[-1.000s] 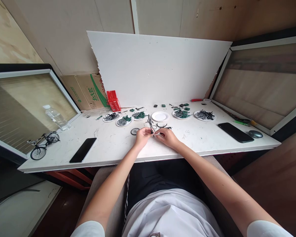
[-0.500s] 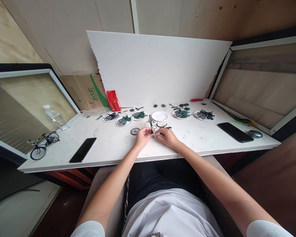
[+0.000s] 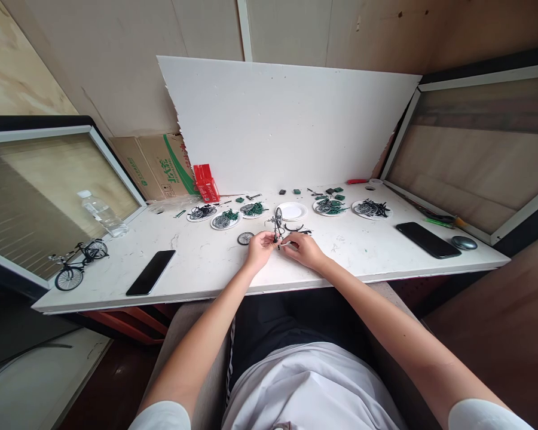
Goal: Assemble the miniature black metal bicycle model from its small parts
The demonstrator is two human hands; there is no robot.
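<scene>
Miniature bicycle [image 3: 278, 222] pinched in the left hand [image 3: 260, 246], right hand [image 3: 303, 248] gripping a slim pale rod [image 3: 287, 243] beside it

Cardboard box [image 3: 150, 160] ahead of me: large green Chinese characters [image 3: 170, 169], I read maybe 北大荒, not certain; smaller green print [image 3: 137, 172] to their left, too small for me. Red box [image 3: 202, 175]: pale lettering [image 3: 212, 191], blurred. Bottle [image 3: 112, 223]: label [image 3: 99, 209], illegible.
</scene>
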